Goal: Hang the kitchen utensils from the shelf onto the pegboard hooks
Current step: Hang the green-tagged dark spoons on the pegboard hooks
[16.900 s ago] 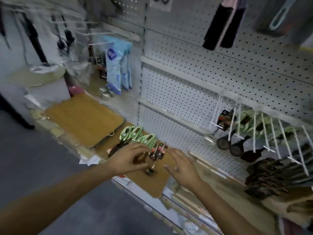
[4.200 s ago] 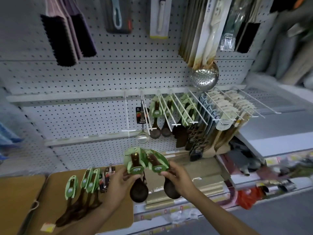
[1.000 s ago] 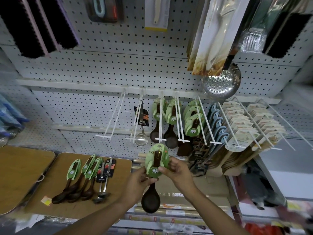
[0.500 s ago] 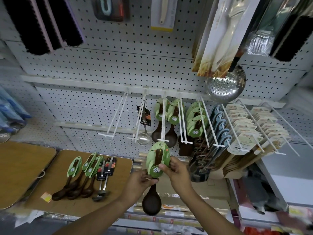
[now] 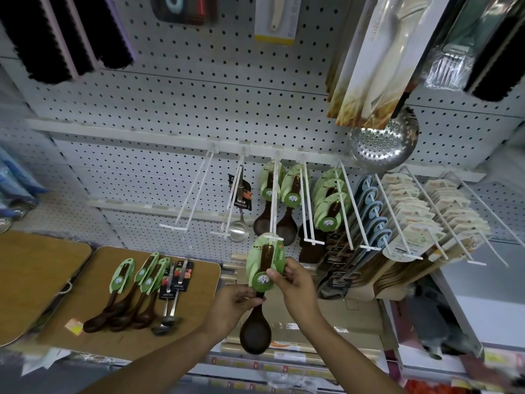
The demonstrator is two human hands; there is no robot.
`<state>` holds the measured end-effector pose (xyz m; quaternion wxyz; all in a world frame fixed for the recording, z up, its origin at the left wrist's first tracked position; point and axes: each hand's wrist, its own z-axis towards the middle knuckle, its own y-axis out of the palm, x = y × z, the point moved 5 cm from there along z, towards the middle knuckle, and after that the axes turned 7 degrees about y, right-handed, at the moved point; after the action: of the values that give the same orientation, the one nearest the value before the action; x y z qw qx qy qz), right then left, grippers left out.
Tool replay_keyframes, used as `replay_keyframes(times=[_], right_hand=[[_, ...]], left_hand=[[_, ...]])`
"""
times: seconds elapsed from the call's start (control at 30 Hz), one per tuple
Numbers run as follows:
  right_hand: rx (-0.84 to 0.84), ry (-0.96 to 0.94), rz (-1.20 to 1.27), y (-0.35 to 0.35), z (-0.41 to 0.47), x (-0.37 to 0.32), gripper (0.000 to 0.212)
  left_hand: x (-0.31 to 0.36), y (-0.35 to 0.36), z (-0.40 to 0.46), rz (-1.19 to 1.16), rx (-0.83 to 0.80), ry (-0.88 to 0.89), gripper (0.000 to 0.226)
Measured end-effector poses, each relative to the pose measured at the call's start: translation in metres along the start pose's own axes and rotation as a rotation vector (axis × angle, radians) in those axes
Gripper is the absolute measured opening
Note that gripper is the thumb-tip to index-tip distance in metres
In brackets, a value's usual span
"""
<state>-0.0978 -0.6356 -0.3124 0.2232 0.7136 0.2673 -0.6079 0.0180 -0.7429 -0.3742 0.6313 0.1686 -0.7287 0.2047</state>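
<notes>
Spoon [image 5: 260, 294], dark wood with a green card [image 5: 262, 265] round its handle, hangs nearly upright just under the tip of the hook [image 5: 273, 211], which serves as the landmark: card end up at the hook's crossbar, bowl down, long axis running almost straight down from the hook with a slight lean. The left hand [image 5: 230, 307] pinches the bare neck below the card, and the right hand [image 5: 295, 282] pinches the card's lower right edge with thumb and fingers. It looks light and stiff, likely a little bottom-heavy, while the card is thin and would bend or tear if pulled, so the neck is the safer hold and the card needs only steering. Two like spoons [image 5: 277, 206] already hang further back on the same hook. More spoons [image 5: 125, 302] lie on a brown board [image 5: 199, 274] down and left of the hook.
</notes>
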Motion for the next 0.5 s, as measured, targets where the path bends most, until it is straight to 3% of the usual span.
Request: replay_keyframes(times=[0.2, 0.37, 0.5], right_hand=[[0.024, 0.009, -0.04, 0.001, 0.017, -0.013, 0.016], [0.07, 0.043, -0.096, 0.001, 0.044, -0.024, 0.006], [0.104, 0.068, -0.03, 0.003, 0.069, -0.027, 0.049]], left_hand=[[0.002, -0.002, 0.023, -0.034, 0.035, -0.016, 0.014], [0.006, -0.005, 0.053, -0.018, 0.077, -0.039, 0.017], [0.021, -0.008, 0.074, 0.01, 0.104, -0.02, 0.014]])
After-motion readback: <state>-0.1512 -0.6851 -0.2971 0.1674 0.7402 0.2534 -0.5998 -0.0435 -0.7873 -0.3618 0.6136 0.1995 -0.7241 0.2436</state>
